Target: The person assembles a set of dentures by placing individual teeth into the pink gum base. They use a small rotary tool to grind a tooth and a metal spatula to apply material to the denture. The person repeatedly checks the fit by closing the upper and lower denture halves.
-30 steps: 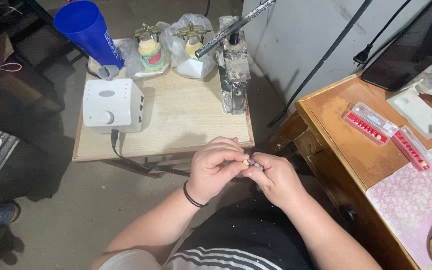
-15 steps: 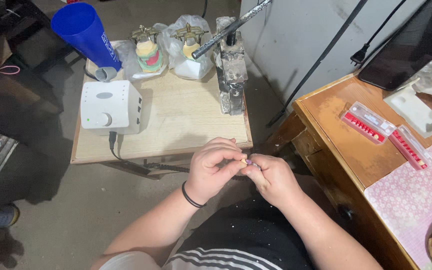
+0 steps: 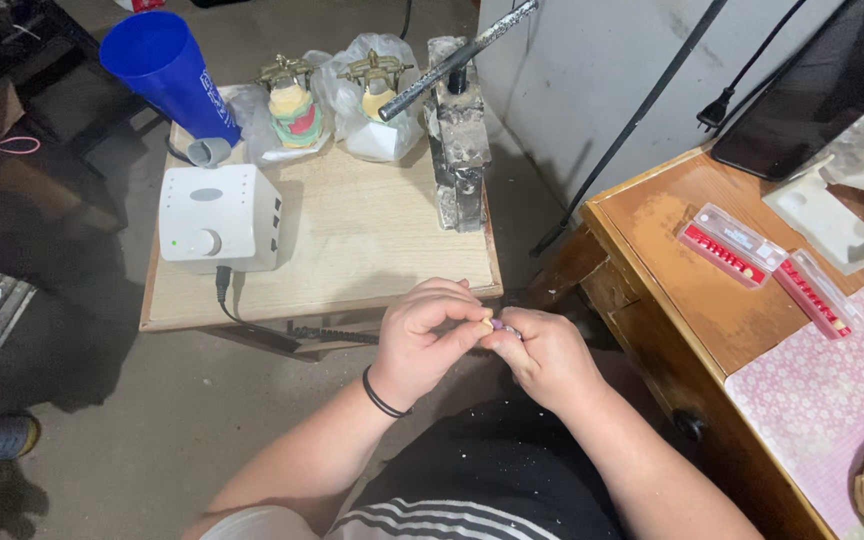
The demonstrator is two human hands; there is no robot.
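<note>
Seated person working a small pink piece (image 3: 501, 326) between both hands above the lap, just in front of the near edge of the low wooden worktop (image 3: 352, 255). The left hand (image 3: 427, 340), a dark band at its wrist, curls over from the left with thumb and forefinger closed toward the piece; the right hand (image 3: 544, 352) meets it from the right, its fingers (image 3: 508, 336) pinched shut on the same piece. Most of the piece is hidden by the fingertips, so its exact shape cannot be told

On the worktop, well apart from the hands: a white control box (image 3: 218, 217) with a dial and a trailing black cord, a blue tumbler (image 3: 170, 75), two bagged dental models on brass articulators (image 3: 297, 98), and a grimy metal press (image 3: 460, 140) with a long lever. To the right, a brown desk (image 3: 672, 270) carries two clear trays of red-backed teeth (image 3: 732, 245)

Judged from the grip, the work goes best with both wrists kept close together and steadied over the thighs, the piece held by the pads rather than the nails, and pressure light enough that so small a thing neither slips to the floor nor deforms. Turning it toward the light would help, since the fingertips shade it
</note>
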